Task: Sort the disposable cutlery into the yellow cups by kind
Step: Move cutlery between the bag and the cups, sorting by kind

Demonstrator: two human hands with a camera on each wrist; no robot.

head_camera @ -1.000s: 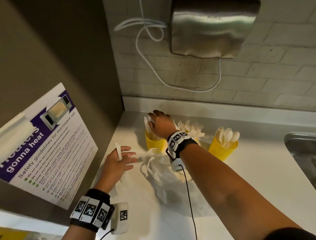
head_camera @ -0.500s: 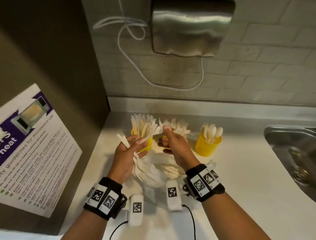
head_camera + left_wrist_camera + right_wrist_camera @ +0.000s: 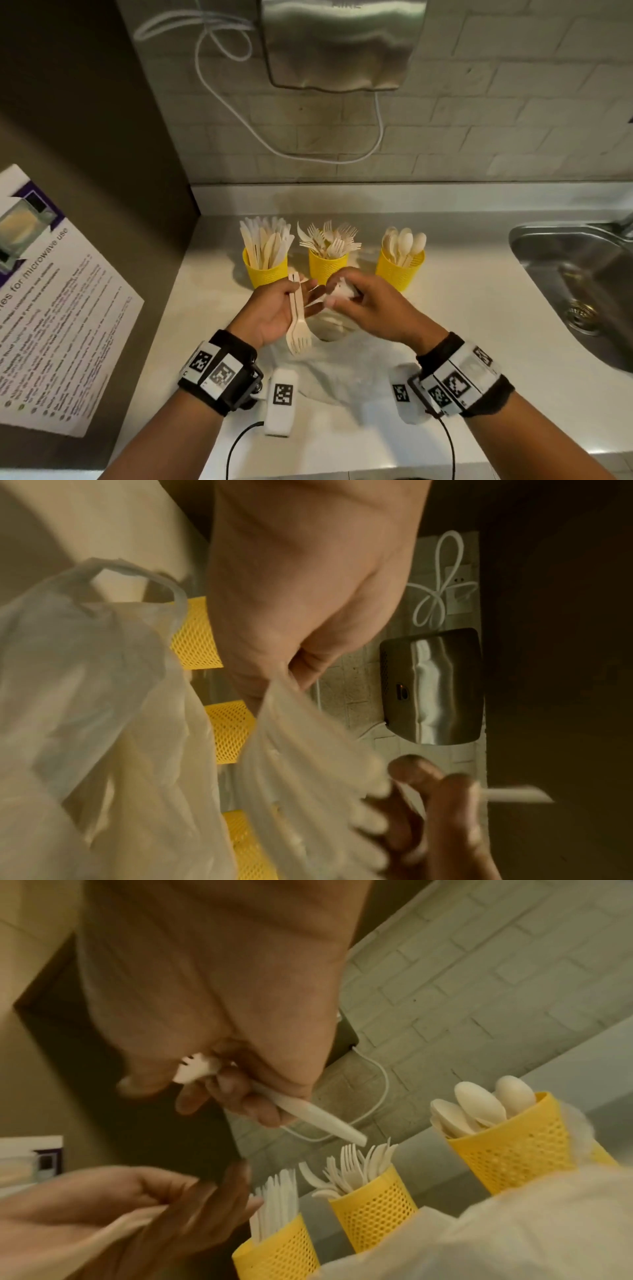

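Three yellow mesh cups stand in a row at the back of the counter: knives (image 3: 265,270) on the left, forks (image 3: 327,269) in the middle, spoons (image 3: 400,270) on the right. In front of them my left hand (image 3: 301,298) lies palm up, its thumb holding two pale forks (image 3: 298,325) with the tines pointing toward me. My right hand (image 3: 342,296), just to its right, is curled round a white fork (image 3: 274,1099). The fork's tines stick out past the fingers and its handle points toward the fork cup (image 3: 373,1213).
A crumpled clear plastic bag (image 3: 342,373) with some cutlery inside lies on the white counter under my hands. A steel sink (image 3: 575,274) is at the right. A hand dryer (image 3: 342,44) and a white cable hang on the brick wall. A dark panel with a poster (image 3: 51,291) closes the left.
My right hand drew back from the knife cup to my left hand and now grips a fork. My left hand has risen off the counter and turned palm up.
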